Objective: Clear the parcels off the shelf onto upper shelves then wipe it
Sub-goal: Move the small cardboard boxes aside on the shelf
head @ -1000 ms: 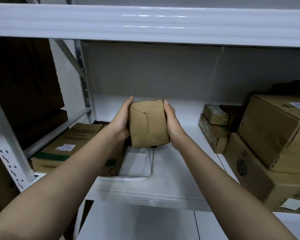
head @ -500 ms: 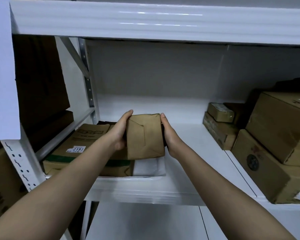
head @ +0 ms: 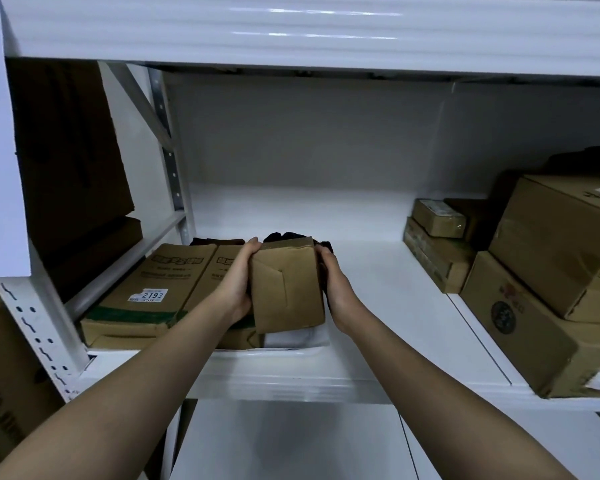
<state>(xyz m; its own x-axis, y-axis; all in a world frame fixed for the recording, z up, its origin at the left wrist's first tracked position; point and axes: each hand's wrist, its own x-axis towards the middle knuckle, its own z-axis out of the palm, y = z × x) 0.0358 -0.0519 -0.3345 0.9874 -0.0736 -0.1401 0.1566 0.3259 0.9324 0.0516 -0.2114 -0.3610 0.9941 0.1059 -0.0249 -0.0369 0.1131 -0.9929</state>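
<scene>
Mid-transfer: left hand (head: 238, 284) and right hand (head: 338, 294) clamp a small brown parcel (head: 286, 284) between them, palms on its two sides, fingers wrapped toward the back, thumbs near the top edge. Parcel sits tilted over the left-front part of the shelf (head: 378, 282), above a white packet (head: 298, 337) at the front edge and just right of two flat cartons (head: 160, 289), one labelled 2193. Can't tell if its base touches the packet or is clear of it. Judgement: this looks like one parcel being placed on or taken off this shelf, so the clearing stage is in progress, wiping not started. No cloth in view. Which shelf is the one to be cleared isn't clear from this view: this one has a bare middle and back, but carries the cartons on the left and a stack of boxes (head: 548, 271) at the right edge, with smaller boxes (head: 437, 233) behind them. If this is the target shelf, plenty is left to move. If it's a receiving shelf, I can't see how much remains below. Hidden: the lower shelf (head: 291, 441) shows only a bare white strip between the arms. The shelf above (head: 291, 29) shows only its front lip, contents unseen. Something dark (head: 284, 236) lies behind the parcel, can't identify it. Fingertips hidden behind the parcel. Right-hand boxes cut off by the frame edge.
</scene>
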